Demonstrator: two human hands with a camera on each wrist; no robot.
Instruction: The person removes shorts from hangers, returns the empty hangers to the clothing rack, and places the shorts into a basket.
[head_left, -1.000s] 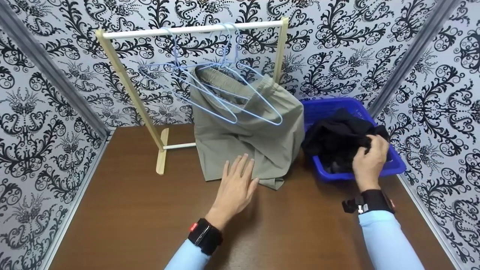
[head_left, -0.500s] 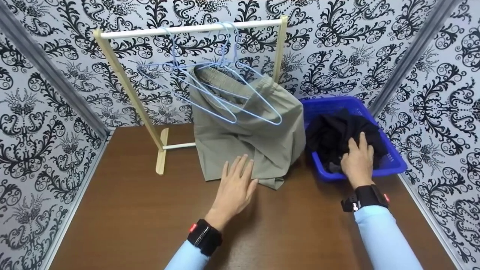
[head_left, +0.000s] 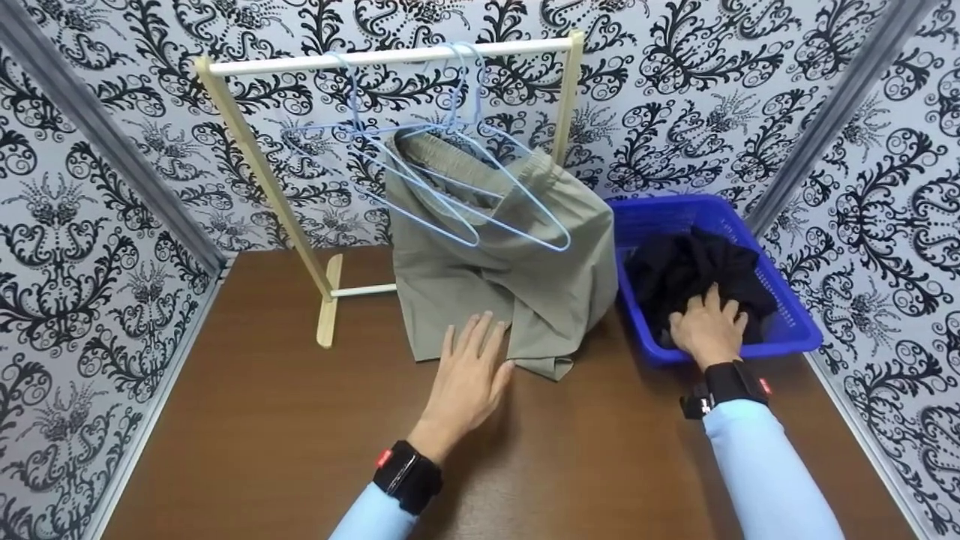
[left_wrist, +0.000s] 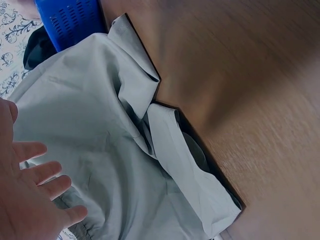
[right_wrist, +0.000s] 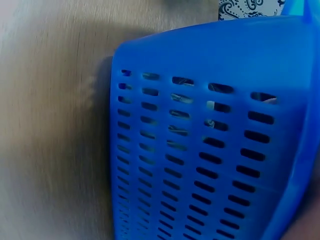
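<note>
Olive-grey trousers (head_left: 555,292) with an elastic waistband hang among light blue hangers (head_left: 525,187), their lower part reaching the table. My left hand (head_left: 465,382) is just in front of the trousers, fingers straight and holding nothing. In the left wrist view that hand (left_wrist: 30,195) shows at the left beside the grey cloth (left_wrist: 90,125). My right hand (head_left: 709,330) rests with spread fingers on dark clothing (head_left: 675,262) inside a blue plastic basket (head_left: 787,348). The basket's slotted wall (right_wrist: 200,60) hides most of that hand in the right wrist view.
A small clothes rack with a white rail (head_left: 285,66) and wooden posts (head_left: 262,180) stands at the back of the brown table (head_left: 285,420). Patterned walls (head_left: 750,75) close in the back and both sides. The basket stands right of the trousers.
My right hand has let go of the dark clothing and moved left and down onto it, pushing it deeper into the basket. My left hand has stayed in place.
</note>
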